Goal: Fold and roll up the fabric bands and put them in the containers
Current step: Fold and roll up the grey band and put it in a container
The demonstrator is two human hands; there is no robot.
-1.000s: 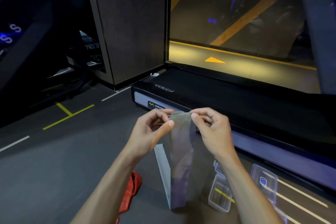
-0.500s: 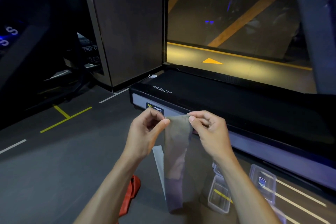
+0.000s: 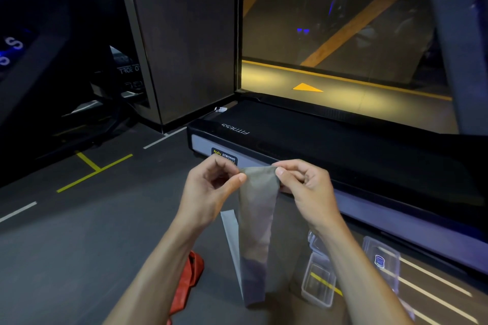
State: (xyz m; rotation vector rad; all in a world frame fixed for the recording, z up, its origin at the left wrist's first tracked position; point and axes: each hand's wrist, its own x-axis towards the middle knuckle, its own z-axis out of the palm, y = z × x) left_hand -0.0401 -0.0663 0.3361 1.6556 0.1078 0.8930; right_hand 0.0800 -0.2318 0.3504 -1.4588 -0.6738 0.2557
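Together, the left hand [image 3: 211, 192] and right hand [image 3: 306, 190] pinch one grey fabric band [image 3: 257, 219] by its top fold, hanging above the floor [image 3: 79, 245] between one red band [image 3: 187, 280] and two clear containers [image 3: 318, 280].

The red band [image 3: 186, 282] runs partly hidden under the left forearm.
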